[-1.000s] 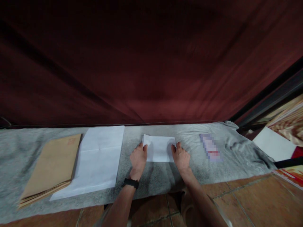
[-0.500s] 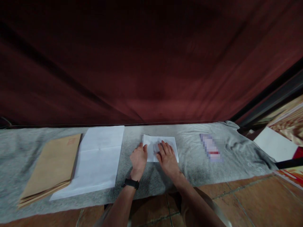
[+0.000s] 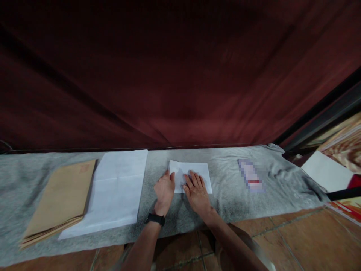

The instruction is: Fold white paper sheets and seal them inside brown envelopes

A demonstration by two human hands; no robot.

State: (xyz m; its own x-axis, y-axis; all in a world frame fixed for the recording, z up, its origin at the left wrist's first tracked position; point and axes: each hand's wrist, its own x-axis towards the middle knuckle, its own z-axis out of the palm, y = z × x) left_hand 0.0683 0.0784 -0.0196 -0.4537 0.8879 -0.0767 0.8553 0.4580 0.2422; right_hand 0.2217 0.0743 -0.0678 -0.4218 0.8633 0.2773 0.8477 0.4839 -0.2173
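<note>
A small folded white paper (image 3: 197, 169) lies on a grey cloth (image 3: 231, 195) in front of me. My left hand (image 3: 164, 191), with a black watch on the wrist, rests at the paper's left edge and pins it with the fingertips. My right hand (image 3: 196, 191) lies flat on the paper's near half, fingers spread and pressing down. Neither hand grips anything.
A stack of white sheets (image 3: 117, 190) and a pile of brown envelopes (image 3: 62, 199) lie to the left. A small blurred card (image 3: 251, 176) rests to the right. A dark red curtain (image 3: 180, 75) hangs behind; tiled floor (image 3: 296, 241) is nearest me, and more papers (image 3: 327, 171) sit at far right.
My right hand left the paper's right edge and slid leftward across it, now pressing flat near the left side. My left hand has stayed at the left edge.
</note>
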